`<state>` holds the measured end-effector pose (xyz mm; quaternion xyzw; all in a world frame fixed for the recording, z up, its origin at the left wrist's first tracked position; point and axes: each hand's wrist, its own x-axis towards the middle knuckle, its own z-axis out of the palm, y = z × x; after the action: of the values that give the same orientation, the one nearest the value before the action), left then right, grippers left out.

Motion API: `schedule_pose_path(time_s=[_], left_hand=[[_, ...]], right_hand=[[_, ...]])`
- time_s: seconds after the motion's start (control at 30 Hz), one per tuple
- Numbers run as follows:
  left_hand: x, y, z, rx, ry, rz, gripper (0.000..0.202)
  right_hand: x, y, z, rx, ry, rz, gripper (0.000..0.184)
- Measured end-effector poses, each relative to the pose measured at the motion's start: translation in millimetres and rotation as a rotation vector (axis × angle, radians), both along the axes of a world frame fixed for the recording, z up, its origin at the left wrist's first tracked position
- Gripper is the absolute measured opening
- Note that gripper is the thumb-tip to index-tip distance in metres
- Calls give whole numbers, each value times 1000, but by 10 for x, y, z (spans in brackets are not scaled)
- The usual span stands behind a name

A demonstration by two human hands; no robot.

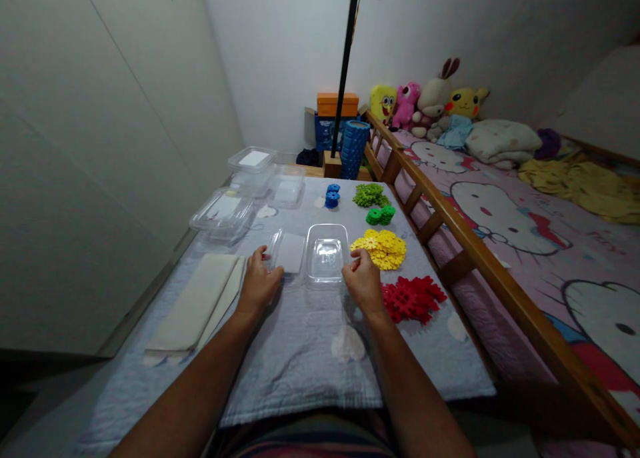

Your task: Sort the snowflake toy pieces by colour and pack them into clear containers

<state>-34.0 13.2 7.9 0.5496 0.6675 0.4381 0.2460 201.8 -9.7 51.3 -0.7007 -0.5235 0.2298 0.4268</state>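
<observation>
A clear plastic tub [327,255] sits mid-table, its lid [291,251] just left. The left hand [260,285] holds the lid's near edge; the right hand [364,283] pinches the tub's near-right rim. Likely light, thin, slippery: grip the rim.

**Clearances around the clear tray [327,255]**

Near side: bare tablecloth [310,341], open. Left: lid [289,251] just beside, folded cloth [200,301] beyond. Right: yellow pieces [383,248] and red pieces [413,298] near. Far side: open strip, then blue pieces [332,196] and clear boxes [225,211].

Both forearms reach forward — left hand [260,286] and right hand [364,283] loosely curled, knuckles up.
</observation>
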Motion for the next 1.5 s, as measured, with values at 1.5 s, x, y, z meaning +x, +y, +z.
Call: schedule_pose_path(time_s=[1.5], left_hand=[[513, -602, 153, 503, 491, -563, 18]], right_hand=[[1218, -684, 233, -199, -670, 123, 7]])
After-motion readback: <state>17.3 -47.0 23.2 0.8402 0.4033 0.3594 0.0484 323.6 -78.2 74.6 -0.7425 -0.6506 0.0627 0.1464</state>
